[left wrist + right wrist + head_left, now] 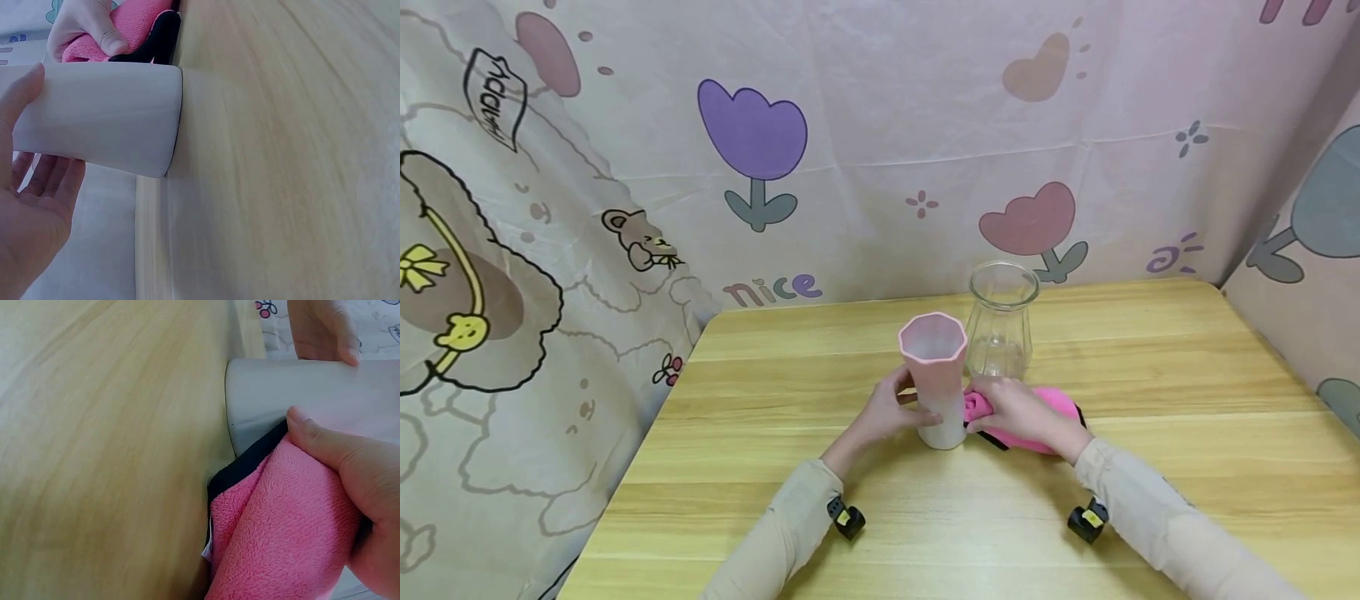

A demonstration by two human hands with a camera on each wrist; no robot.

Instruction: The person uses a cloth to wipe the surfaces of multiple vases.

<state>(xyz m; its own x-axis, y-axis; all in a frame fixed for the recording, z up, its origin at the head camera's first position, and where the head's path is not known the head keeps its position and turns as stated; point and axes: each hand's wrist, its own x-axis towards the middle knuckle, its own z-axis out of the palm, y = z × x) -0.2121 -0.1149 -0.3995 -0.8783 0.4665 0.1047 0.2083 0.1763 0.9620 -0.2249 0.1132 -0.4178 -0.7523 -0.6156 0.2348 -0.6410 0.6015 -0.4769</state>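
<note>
Vase (936, 383): pink fading to white, upright on the counter (760, 375) in front of you.
Left grip (883, 412): your thumb and fingers clamped round the vase's lower part.
Right grip (1018, 410): your fingers clamped on the pink cloth (1060, 404).
Cloth edging: dark, against the vase near its base.
Glass jar (1000, 337): standing beyond your right grip.

Both arms (775, 533) stretched forward and angled inward, covered by pale sleeves (1150, 508) almost to wrists (841, 457). Left hand (891, 410) held sideways, grip formed by thumb (26, 90) opposed to bent fingers (55, 181). Right hand (1017, 410) held near left, thumb (325, 442) extended in pinch, other fingers mostly hidden in right wrist view.
</note>
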